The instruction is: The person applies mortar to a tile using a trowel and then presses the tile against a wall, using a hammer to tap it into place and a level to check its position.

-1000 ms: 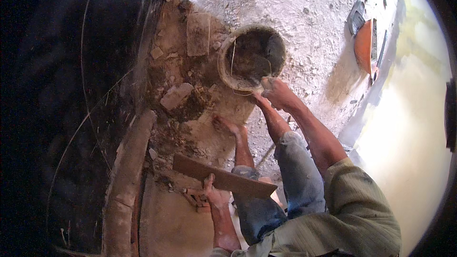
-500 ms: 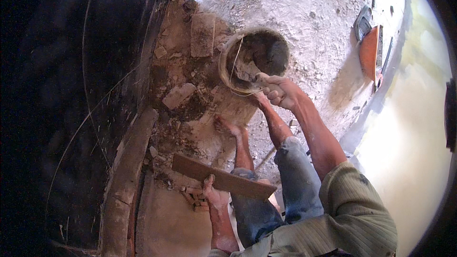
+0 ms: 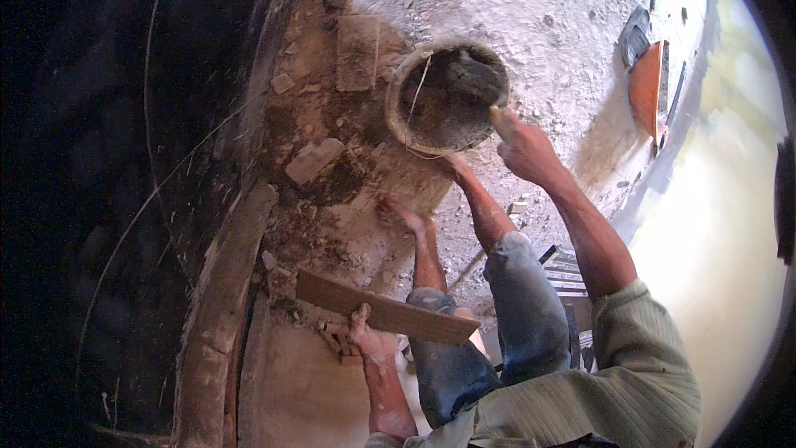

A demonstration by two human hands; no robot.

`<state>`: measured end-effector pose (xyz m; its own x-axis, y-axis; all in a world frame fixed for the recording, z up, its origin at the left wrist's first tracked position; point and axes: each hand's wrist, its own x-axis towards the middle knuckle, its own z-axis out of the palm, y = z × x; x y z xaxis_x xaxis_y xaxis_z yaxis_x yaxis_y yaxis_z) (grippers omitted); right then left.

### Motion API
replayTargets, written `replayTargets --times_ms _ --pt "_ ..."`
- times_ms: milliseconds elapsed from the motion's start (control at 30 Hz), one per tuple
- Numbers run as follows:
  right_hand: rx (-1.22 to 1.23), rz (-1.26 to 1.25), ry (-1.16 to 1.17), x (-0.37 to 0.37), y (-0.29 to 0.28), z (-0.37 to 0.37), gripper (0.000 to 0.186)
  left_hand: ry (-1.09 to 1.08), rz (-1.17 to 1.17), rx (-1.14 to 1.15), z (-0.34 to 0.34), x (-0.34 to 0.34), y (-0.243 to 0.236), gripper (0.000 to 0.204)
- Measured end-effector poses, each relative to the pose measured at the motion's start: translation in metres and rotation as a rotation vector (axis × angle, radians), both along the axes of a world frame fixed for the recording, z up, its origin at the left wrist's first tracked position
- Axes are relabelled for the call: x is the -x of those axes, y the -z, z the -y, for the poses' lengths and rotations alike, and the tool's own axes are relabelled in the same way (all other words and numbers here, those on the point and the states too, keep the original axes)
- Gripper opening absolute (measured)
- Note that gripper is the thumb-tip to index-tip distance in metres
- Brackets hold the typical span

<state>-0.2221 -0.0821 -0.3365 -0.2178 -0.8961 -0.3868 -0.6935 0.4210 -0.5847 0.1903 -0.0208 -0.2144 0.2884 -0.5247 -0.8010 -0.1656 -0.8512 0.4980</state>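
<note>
Near the lower middle, my left hand (image 3: 373, 336) grips a long, narrow brown tile (image 3: 419, 317), held across my jeans-clad legs. My right hand (image 3: 522, 149) is closed on the handle of a trowel (image 3: 499, 119) at the right rim of a round bucket (image 3: 398, 87) holding grey mortar. The trowel's blade is hard to tell from the dark mortar. A thin pale handle hangs over the bucket's left side. My bare feet (image 3: 398, 214) rest on the dusty ground below and left of the bucket.
A dark scratched surface (image 3: 124, 158) fills the left, edged by a rough ledge (image 3: 215, 315). Broken pieces (image 3: 313, 158) and a slab (image 3: 356, 54) lie left of the bucket. An orange pan (image 3: 645, 87) is at upper right, beside a pale wall (image 3: 713, 265). Metal bars (image 3: 564, 270) show by my right leg.
My right hand with the trowel has moved right and up, from the bucket's lower rim to its right rim. My left hand and the tile are nearly still.
</note>
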Motion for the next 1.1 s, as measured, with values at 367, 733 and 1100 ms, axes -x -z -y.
replayTargets --times_ms 367,733,1100 --pt "-0.371 -0.808 -0.613 -0.049 0.031 -0.017 0.04 -0.405 -0.108 -0.157 0.027 0.025 -0.01 0.026" --pt "-0.109 -0.566 -0.499 -0.013 0.012 0.052 0.033 0.158 0.168 0.021 -0.015 -0.01 0.005 0.02" --pt "-0.167 -0.906 -0.933 -0.008 0.01 -0.032 0.044 -0.345 0.027 -0.095 0.009 0.015 -0.012 0.024"
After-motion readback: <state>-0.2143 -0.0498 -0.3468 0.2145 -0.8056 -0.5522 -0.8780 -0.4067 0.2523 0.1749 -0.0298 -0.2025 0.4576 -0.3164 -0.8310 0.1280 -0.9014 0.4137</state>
